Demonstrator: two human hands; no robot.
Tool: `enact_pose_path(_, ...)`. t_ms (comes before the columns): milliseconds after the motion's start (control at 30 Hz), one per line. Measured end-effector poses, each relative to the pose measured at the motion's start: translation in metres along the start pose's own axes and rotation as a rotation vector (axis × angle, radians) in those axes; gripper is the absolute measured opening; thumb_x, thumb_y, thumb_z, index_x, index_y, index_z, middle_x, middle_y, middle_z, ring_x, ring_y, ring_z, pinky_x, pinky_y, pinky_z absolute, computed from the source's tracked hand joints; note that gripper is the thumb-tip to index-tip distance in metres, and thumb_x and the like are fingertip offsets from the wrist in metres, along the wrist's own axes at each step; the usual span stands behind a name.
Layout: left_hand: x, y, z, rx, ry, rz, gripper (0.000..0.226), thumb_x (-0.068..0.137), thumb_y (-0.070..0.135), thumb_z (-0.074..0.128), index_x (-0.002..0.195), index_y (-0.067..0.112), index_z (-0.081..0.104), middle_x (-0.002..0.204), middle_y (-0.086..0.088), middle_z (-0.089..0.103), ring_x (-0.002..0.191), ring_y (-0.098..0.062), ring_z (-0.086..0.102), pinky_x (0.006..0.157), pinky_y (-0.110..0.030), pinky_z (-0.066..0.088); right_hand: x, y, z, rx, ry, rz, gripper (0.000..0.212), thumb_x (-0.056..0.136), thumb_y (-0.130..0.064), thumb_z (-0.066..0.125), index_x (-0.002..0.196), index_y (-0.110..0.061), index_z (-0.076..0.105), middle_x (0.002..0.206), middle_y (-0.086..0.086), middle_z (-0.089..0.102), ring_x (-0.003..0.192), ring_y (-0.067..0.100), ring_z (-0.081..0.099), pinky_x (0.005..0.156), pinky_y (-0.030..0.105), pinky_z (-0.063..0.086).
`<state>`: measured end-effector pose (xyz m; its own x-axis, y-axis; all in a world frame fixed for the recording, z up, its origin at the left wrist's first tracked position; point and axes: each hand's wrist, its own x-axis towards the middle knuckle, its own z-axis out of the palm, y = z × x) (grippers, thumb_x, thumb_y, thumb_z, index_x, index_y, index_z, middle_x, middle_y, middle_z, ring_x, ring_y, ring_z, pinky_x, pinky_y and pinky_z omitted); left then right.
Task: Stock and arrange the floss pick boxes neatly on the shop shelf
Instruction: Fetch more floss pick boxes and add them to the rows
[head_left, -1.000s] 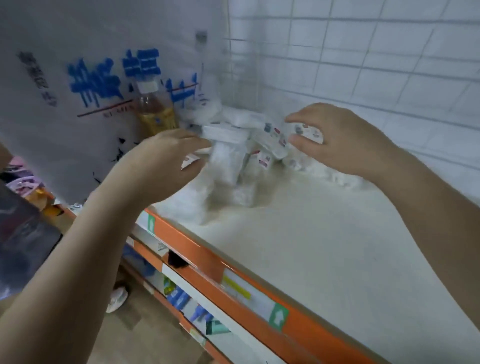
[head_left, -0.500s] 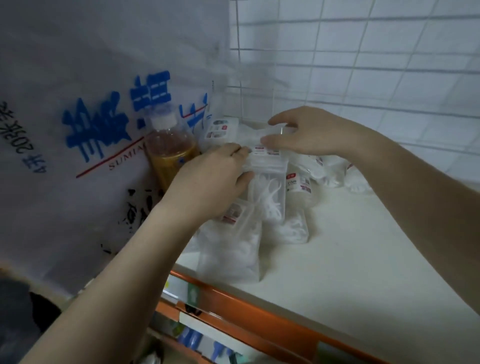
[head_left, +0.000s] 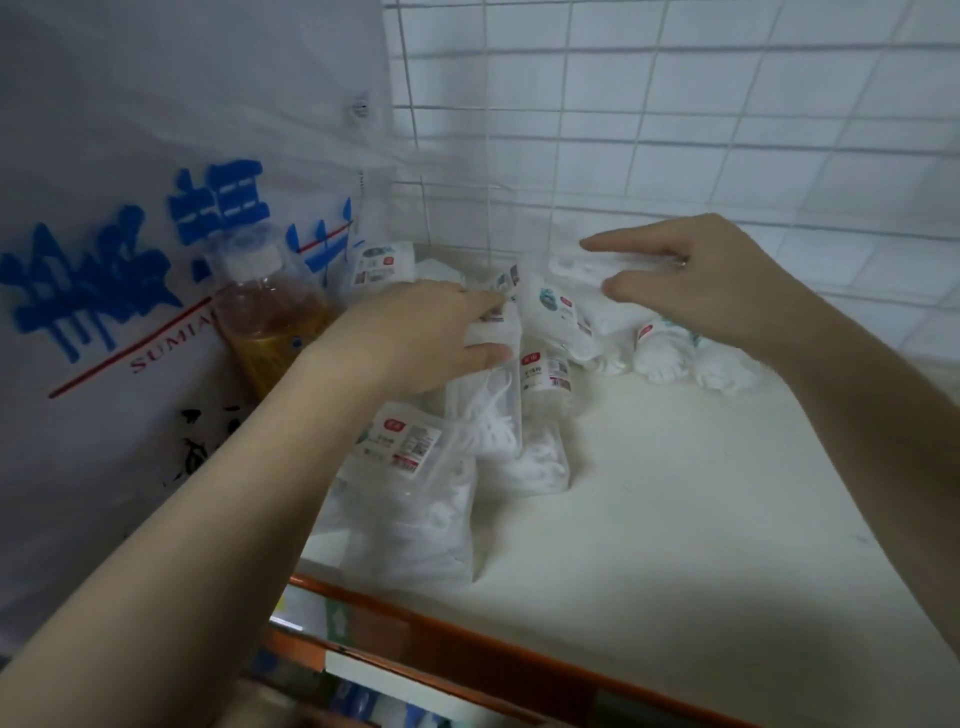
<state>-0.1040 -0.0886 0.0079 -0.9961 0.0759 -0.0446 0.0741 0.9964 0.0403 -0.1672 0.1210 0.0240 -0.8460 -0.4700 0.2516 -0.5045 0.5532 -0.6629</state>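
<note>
left hand (head_left: 415, 332) fingers pinch clear rectangular floss box (head_left: 493, 410) | right hand (head_left: 691, 280) fingers grip flat white pack (head_left: 582, 265)

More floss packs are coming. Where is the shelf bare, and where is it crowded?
Bare: the shelf top from the packs to the orange front edge, under the right forearm. Crowded: the back left corner, where floss pick packs pile beside the amber bottle.

On the white shelf (head_left: 675, 519), the left hand (head_left: 415, 332) pinches the top of a clear floss pick pack (head_left: 491, 415) among a loose pile, while the right hand (head_left: 696, 280) holds another pack (head_left: 597, 265) above it. An amber bottle (head_left: 270, 322) stands at left.
</note>
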Motion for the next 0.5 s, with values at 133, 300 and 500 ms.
enact_pose_path(133,0.002,0.002,0.001,-0.06,-0.02,0.017,0.063,0.088,0.055,0.043,0.144,0.035,0.023,0.149,0.004,0.031,0.133,-0.019,0.033,0.105,-0.037,0.031,-0.014,0.012,-0.003,0.045,0.014,-0.03,0.035,0.08,-0.02,0.066,0.101,-0.048,0.061,0.106,-0.029,0.054,0.104,-0.019,0.044,0.087,-0.004,0.028)
enact_pose_path(300,-0.007,0.009,0.0,-0.118,0.074,0.064,0.067,0.081,0.057,0.051,0.141,0.039,0.028,0.143,0.005,0.034,0.132,-0.016,0.03,0.103,-0.035,0.032,-0.029,0.017,-0.004,-0.025,0.064,0.0,0.031,0.084,-0.034,0.062,0.105,-0.055,0.055,0.134,-0.011,0.05,0.127,-0.001,0.038,0.106,0.021,0.024)
enact_pose_path(500,-0.027,0.029,-0.001,-0.177,0.233,0.184,0.065,0.079,0.056,0.056,0.139,0.04,0.033,0.132,0.008,0.041,0.124,-0.011,0.033,0.097,-0.028,0.033,-0.068,0.012,0.0,-0.16,0.215,0.076,0.034,0.083,-0.03,0.063,0.109,-0.051,0.054,0.135,-0.012,0.048,0.124,0.001,0.039,0.092,0.006,0.021)
